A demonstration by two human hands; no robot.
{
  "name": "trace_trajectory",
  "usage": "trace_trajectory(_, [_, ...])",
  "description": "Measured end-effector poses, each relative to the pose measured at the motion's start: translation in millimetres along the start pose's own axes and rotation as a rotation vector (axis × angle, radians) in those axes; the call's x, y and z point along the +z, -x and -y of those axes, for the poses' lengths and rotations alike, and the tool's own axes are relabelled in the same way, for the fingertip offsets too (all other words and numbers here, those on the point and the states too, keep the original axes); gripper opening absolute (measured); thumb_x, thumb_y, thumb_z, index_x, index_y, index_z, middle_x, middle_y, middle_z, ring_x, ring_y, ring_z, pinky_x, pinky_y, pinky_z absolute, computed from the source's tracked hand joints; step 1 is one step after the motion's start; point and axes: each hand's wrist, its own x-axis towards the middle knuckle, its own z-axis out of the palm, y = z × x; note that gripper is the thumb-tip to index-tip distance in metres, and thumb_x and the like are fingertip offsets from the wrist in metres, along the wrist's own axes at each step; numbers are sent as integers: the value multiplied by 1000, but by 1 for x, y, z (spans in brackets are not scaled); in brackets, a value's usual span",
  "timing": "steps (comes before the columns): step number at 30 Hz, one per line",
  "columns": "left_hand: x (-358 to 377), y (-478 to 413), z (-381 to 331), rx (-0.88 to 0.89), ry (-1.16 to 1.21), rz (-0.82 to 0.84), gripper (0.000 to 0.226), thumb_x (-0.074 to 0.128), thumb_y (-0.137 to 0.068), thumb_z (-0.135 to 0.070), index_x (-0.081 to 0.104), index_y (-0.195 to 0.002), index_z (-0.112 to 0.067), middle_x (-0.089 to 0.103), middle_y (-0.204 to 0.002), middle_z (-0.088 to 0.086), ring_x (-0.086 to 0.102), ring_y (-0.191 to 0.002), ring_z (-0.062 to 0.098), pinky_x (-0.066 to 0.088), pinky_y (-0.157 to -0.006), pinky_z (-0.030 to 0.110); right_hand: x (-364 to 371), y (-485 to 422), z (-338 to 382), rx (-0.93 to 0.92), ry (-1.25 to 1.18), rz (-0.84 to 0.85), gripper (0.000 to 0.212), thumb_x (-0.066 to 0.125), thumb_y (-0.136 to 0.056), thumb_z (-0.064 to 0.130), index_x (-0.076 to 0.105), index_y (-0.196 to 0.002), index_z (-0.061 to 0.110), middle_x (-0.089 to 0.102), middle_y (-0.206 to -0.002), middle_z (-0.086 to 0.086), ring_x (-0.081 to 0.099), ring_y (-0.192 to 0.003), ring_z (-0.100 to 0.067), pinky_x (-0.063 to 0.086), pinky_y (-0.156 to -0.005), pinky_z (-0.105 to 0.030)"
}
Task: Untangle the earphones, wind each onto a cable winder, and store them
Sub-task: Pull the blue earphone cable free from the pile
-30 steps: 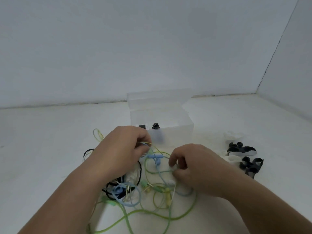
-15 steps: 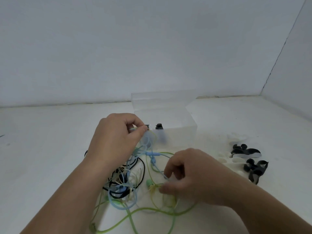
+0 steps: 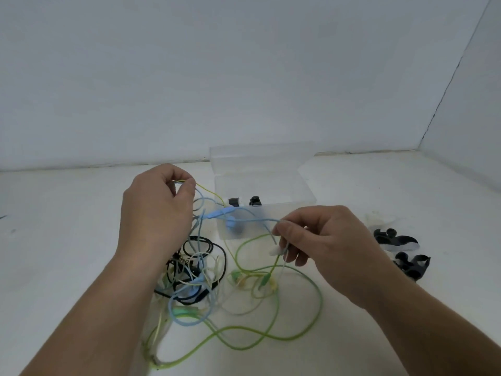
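Note:
A tangle of earphone cables point(image 3: 206, 278) in blue, green, yellow, white and black lies on the white table. My left hand point(image 3: 156, 213) is raised above the tangle and pinches yellow and blue strands at its fingertips. My right hand point(image 3: 322, 246) is lifted in front of the box, pinching a blue cable point(image 3: 254, 220) and a white earbud point(image 3: 276, 251) with green cable hanging from it. The blue cable stretches between both hands. Black cable winders point(image 3: 398, 249) lie at the right. A clear storage box point(image 3: 260, 191) stands behind the hands, with black items inside.
White walls close the table at the back and right. A long green cable loop point(image 3: 271, 335) trails toward the near edge. White winders point(image 3: 379, 219) lie behind the black ones.
Both hands have risen off the table and moved apart, the left up and back, the right up and rightward, drawing the blue cable taut out of the tangle.

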Motion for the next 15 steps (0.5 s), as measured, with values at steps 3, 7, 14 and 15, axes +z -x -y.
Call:
trace_trajectory(3, [-2,-4,3,-40,-11,-9,15,63,-92,-21,66,-78,-26,58,-68,1,52,-61,18,37,-55,29,-5,1,0,7,53,-11,16,69,-88,16,75,-73,17,71,-64,-3,65,-57,-12,53,-59,-25])
trace_trajectory(7, [-6,-9,7,-91,33,-35,16,65,-91,-22,66,-76,-24,58,-69,-1,51,-61,17,36,-55,28,-7,0,-4,2,324,-64,8,80,-77,23,75,-73,28,67,-61,14,60,-56,-1,44,-55,-13])
trace_trajectory(14, [-4,0,-4,-13,327,120,18,60,-98,-22,74,-87,-24,71,-76,-6,72,-66,12,61,-68,37,-6,-2,-12,8,458,-61,10,77,-79,29,71,-83,36,65,-80,14,60,-73,5,42,-63,-8])
trace_trajectory(15, [-5,1,-6,26,328,97,21,58,-99,-23,74,-86,-25,72,-80,-7,73,-69,11,62,-68,40,-4,-1,-12,-25,438,-69,11,77,-79,28,70,-84,36,64,-83,14,61,-74,3,43,-64,-9])
